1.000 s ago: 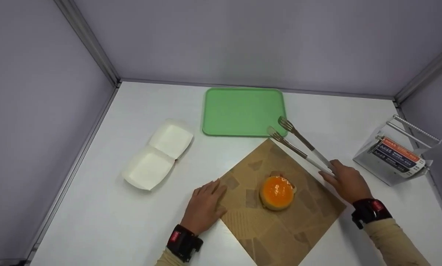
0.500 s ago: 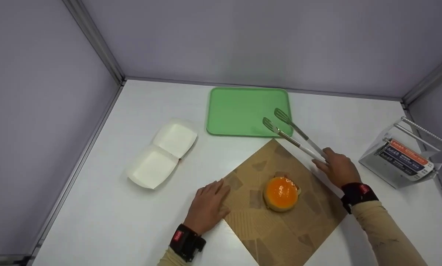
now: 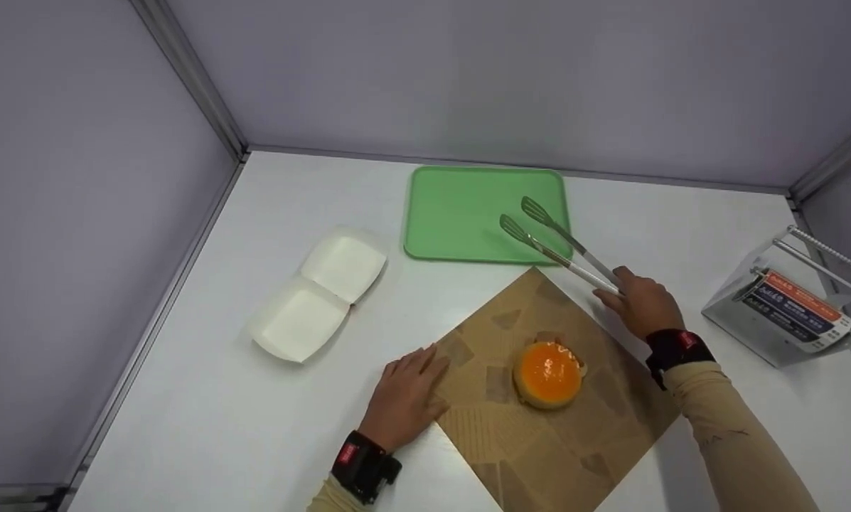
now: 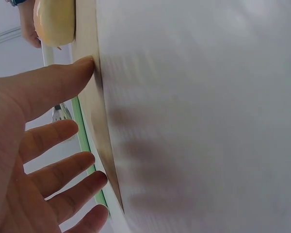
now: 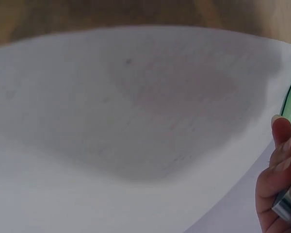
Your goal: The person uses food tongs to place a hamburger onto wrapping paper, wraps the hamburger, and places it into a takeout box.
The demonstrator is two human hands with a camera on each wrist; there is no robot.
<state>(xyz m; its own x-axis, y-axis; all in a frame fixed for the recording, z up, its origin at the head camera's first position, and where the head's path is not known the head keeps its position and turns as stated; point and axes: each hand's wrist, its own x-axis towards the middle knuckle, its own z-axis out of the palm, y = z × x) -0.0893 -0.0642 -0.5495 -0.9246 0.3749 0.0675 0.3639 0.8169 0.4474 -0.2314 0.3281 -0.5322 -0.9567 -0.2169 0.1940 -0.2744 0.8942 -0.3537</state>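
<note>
My right hand [image 3: 642,302] grips the handle end of metal tongs [image 3: 581,270], whose slotted tips are spread apart over the green tray [image 3: 453,213]. In the right wrist view its curled fingers [image 5: 281,170] wrap the metal handle. My left hand [image 3: 404,395] lies at the left corner of the brown patterned paper sheet [image 3: 532,441], fingers extended. The left wrist view shows its thumb touching the paper's edge and the other fingers spread. On the paper sits a round bun [image 3: 549,375] with a glossy orange top and some filling showing at its far side.
An open white clamshell box [image 3: 304,320] stands on the white table at the left. To the right is a grey metal holder [image 3: 752,320] with a printed packet [image 3: 795,309] and a bar on top. Grey walls enclose the table at the back and sides.
My right hand has moved forward and left with the tongs, bringing their tips farther over the green tray. The left hand keeps its place on the paper; the head view has shifted slightly.
</note>
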